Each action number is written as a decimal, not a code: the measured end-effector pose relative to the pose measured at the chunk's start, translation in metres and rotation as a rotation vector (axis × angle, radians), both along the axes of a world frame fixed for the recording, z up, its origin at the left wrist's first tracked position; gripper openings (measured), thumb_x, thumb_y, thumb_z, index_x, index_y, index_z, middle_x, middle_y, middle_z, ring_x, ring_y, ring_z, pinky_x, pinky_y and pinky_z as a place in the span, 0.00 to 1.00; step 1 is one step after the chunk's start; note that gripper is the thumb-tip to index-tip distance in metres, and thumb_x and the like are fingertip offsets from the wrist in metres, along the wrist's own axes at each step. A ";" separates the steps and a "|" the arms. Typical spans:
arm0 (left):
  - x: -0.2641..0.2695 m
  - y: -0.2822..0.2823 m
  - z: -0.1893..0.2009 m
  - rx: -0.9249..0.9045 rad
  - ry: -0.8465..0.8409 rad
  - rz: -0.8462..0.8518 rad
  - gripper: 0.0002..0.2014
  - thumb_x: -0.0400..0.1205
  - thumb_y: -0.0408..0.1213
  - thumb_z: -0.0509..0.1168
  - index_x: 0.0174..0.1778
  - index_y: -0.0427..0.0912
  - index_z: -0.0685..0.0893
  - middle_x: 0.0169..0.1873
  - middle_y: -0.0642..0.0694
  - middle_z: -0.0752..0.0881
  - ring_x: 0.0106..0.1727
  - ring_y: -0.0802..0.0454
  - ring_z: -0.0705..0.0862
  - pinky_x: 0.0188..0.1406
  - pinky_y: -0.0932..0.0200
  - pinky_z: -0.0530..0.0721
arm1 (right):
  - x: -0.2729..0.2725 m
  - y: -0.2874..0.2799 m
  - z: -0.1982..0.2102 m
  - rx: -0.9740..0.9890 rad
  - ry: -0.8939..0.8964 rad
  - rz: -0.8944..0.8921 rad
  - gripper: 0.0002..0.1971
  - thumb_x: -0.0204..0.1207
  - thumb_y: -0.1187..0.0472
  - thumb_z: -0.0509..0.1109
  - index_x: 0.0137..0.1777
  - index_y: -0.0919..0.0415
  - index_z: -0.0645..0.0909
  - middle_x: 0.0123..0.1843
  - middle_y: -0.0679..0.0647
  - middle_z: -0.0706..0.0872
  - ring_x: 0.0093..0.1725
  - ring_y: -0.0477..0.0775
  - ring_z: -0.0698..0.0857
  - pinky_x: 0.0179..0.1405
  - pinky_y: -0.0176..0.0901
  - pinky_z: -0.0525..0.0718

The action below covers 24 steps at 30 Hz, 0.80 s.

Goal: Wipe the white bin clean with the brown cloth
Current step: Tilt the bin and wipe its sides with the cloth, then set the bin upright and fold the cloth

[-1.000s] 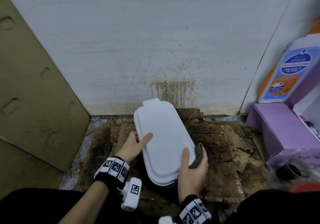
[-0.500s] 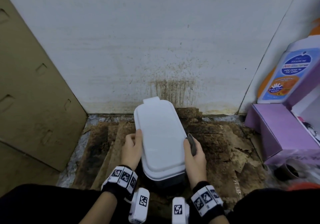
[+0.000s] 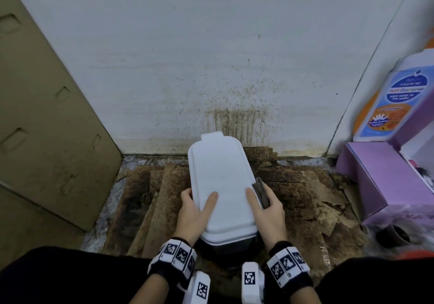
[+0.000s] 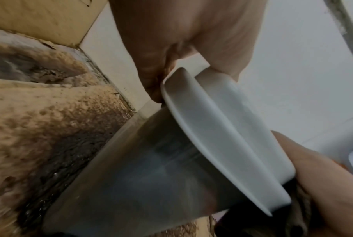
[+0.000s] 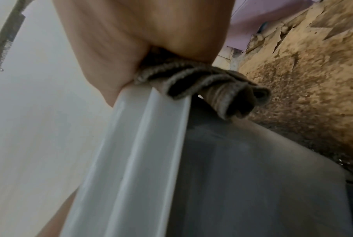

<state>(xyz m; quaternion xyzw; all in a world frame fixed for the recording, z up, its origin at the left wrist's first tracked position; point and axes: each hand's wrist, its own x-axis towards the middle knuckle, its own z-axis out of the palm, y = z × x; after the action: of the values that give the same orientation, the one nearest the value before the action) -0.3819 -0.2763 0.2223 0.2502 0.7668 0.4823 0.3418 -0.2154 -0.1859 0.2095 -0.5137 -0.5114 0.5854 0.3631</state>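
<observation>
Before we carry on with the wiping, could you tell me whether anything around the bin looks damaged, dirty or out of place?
Yes. The wall just behind the white bin carries brown drip streaks and speckles, and the cardboard lining the floor is stained dark and torn into flakes on the right. The bin's lid looks clean.

My white bin (image 3: pixel 220 181) stands on the stained floor near the wall, its flat white lid shut over a grey body. My folded brown cloth (image 3: pixel 261 192) presses against its right rim.
</observation>
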 end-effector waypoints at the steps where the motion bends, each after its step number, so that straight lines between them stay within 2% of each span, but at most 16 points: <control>1: -0.002 0.000 0.000 0.005 -0.003 -0.014 0.35 0.75 0.61 0.73 0.70 0.51 0.64 0.57 0.60 0.81 0.55 0.63 0.83 0.48 0.62 0.81 | -0.001 -0.004 -0.002 0.005 -0.002 -0.024 0.32 0.73 0.39 0.77 0.77 0.43 0.78 0.70 0.42 0.84 0.68 0.46 0.83 0.70 0.56 0.85; 4: -0.008 0.000 0.002 0.010 -0.019 -0.082 0.35 0.75 0.61 0.73 0.72 0.52 0.66 0.59 0.58 0.83 0.57 0.62 0.85 0.52 0.62 0.84 | -0.004 -0.019 -0.004 0.033 -0.038 -0.117 0.32 0.73 0.34 0.73 0.77 0.39 0.75 0.70 0.41 0.81 0.71 0.48 0.80 0.71 0.59 0.83; 7: -0.012 0.001 0.003 -0.006 -0.014 -0.147 0.36 0.75 0.64 0.72 0.73 0.52 0.67 0.61 0.58 0.84 0.59 0.60 0.85 0.60 0.54 0.85 | -0.005 -0.030 -0.005 0.036 -0.075 -0.202 0.29 0.76 0.38 0.72 0.77 0.40 0.75 0.69 0.42 0.81 0.72 0.50 0.78 0.72 0.60 0.80; 13: -0.010 0.000 0.002 -0.015 -0.003 -0.159 0.36 0.76 0.63 0.72 0.74 0.51 0.68 0.60 0.57 0.85 0.58 0.58 0.86 0.60 0.52 0.86 | -0.001 -0.029 -0.008 0.023 -0.045 -0.160 0.33 0.72 0.31 0.64 0.77 0.38 0.74 0.71 0.41 0.80 0.73 0.49 0.78 0.74 0.60 0.79; 15: -0.008 -0.001 0.002 -0.005 -0.004 -0.150 0.34 0.75 0.63 0.72 0.72 0.52 0.69 0.59 0.55 0.85 0.57 0.58 0.87 0.59 0.53 0.86 | 0.002 -0.027 -0.007 0.000 0.021 -0.168 0.25 0.80 0.36 0.64 0.76 0.40 0.77 0.71 0.41 0.82 0.71 0.48 0.80 0.73 0.58 0.81; 17: -0.007 -0.001 0.003 -0.004 -0.003 -0.145 0.34 0.75 0.63 0.72 0.72 0.52 0.70 0.60 0.55 0.86 0.57 0.58 0.87 0.58 0.53 0.86 | 0.008 -0.021 -0.004 -0.021 0.064 -0.158 0.19 0.87 0.44 0.62 0.73 0.47 0.81 0.68 0.44 0.86 0.69 0.50 0.83 0.73 0.58 0.81; 20: -0.007 -0.003 0.002 -0.012 0.040 -0.172 0.34 0.75 0.66 0.70 0.71 0.52 0.71 0.62 0.54 0.84 0.59 0.57 0.85 0.57 0.55 0.85 | 0.013 -0.015 0.004 -0.006 0.062 -0.146 0.19 0.89 0.48 0.59 0.73 0.53 0.82 0.66 0.46 0.88 0.68 0.49 0.85 0.75 0.58 0.80; 22: -0.007 -0.004 0.003 -0.047 0.083 -0.180 0.35 0.74 0.71 0.67 0.69 0.53 0.72 0.64 0.53 0.81 0.60 0.57 0.83 0.62 0.52 0.83 | 0.015 -0.012 0.013 0.069 0.012 -0.155 0.20 0.90 0.50 0.58 0.76 0.54 0.80 0.68 0.45 0.86 0.70 0.48 0.82 0.77 0.54 0.78; 24: -0.006 -0.007 0.006 -0.064 0.139 -0.177 0.29 0.81 0.67 0.61 0.71 0.52 0.71 0.65 0.52 0.75 0.61 0.59 0.78 0.65 0.55 0.76 | 0.014 -0.011 0.026 0.175 -0.055 -0.141 0.20 0.91 0.51 0.56 0.75 0.55 0.80 0.67 0.44 0.85 0.71 0.49 0.81 0.75 0.48 0.77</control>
<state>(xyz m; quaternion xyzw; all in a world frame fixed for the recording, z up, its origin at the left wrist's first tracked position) -0.3878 -0.2832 0.2278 0.3386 0.7786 0.4068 0.3370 -0.2015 -0.1969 0.2357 -0.5306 -0.5329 0.4974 0.4326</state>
